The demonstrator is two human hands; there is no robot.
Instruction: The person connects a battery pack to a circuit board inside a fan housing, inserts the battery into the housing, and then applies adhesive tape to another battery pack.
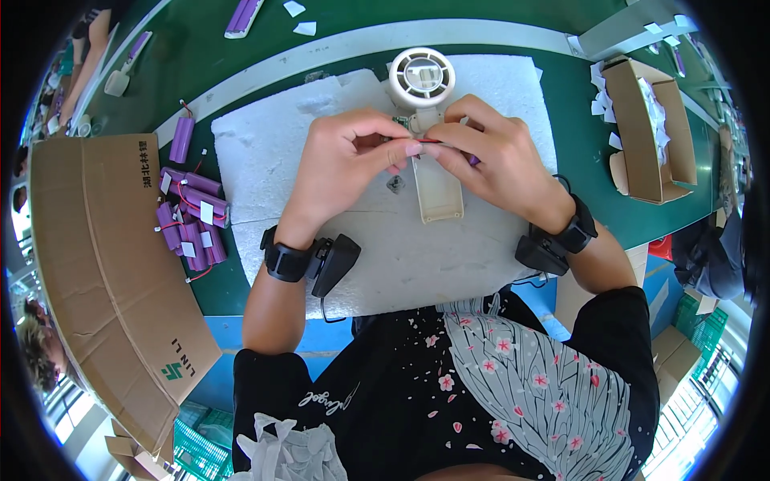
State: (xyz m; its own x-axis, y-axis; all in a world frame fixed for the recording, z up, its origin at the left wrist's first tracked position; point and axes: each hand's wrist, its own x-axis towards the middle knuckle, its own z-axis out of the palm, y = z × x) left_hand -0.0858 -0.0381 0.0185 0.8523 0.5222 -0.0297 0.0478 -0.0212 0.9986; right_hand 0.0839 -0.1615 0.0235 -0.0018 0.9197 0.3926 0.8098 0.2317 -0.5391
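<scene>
A white handheld fan [422,78] lies on the foam sheet, its round head away from me and its hollow handle shell [439,195] toward me. Over the upper handle my two hands meet, fingertips close together. My left hand [353,156] is closed in a pinch on a thin red wire [431,141]. My right hand [497,160] is closed on the same wire and on a purple battery cell [474,160], mostly hidden by the fingers. A small green circuit board [401,121] shows beside my left fingertips.
White foam [361,272] covers the green bench. Several purple battery cells [192,210] are piled left, beside a large cardboard box [104,272]. An open carton [654,136] with white pieces stands right. A small clear piece [395,184] lies near the handle.
</scene>
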